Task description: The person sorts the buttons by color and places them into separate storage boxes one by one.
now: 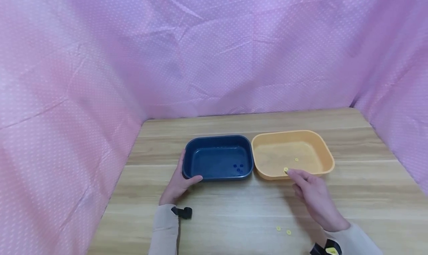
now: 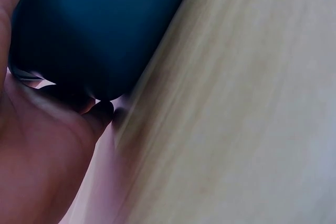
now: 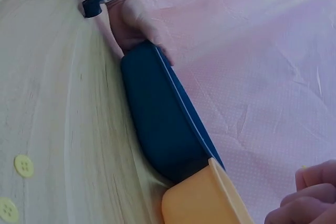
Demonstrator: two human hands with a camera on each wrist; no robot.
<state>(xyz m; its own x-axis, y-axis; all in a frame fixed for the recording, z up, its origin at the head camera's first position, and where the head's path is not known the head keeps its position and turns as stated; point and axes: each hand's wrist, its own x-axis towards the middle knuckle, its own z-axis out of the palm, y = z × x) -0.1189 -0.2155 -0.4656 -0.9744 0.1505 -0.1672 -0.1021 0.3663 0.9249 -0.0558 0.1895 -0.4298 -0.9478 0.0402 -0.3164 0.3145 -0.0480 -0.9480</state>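
Observation:
My left hand (image 1: 178, 182) grips the left end of a dark blue tray (image 1: 210, 162), its thumb along the front rim and fingers at the left side. Several dark blue buttons (image 1: 238, 170) lie in that tray's front right corner. Over the front rim of a yellow-orange tray (image 1: 271, 156), my right hand (image 1: 314, 197) pinches a yellow button (image 1: 285, 170) between thumb and forefinger. One yellow button (image 1: 296, 159) lies on this tray's bottom. Two more yellow buttons, one nearer the left (image 1: 278, 228), rest on the table in front, and show their holes in the right wrist view.
Both trays stand side by side, ends meeting, on a wood-grain table (image 1: 227, 210). Pink dotted cloth (image 1: 214, 61) hangs behind the table and along both sides. A black strap (image 1: 183, 212) sits on the left wrist, another on the right.

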